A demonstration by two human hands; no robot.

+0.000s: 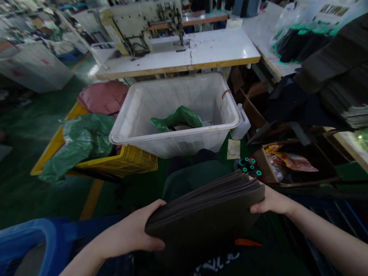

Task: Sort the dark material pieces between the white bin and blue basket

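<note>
A thick stack of dark grey sheets [207,211] is held up in front of my body, its layered edges facing upward and away. My left hand [140,228] grips the stack's left end, thumb on the near face. At the other end, my right hand [267,199] is closed round the right edge, the thumb pressed on the near face and the fingers mostly hidden behind. Beyond the stack stands a large white plastic bin [172,140] with some green plastic sheeting [181,118] inside.
A sewing machine [138,30] sits on a white table [218,46] behind the bin. Left is a yellow crate [138,159] with a green bag [89,134]; a blue basket [51,237] is nearer. Right are a cardboard box [266,166], thread cones [250,166] and stacked dark pieces [330,57].
</note>
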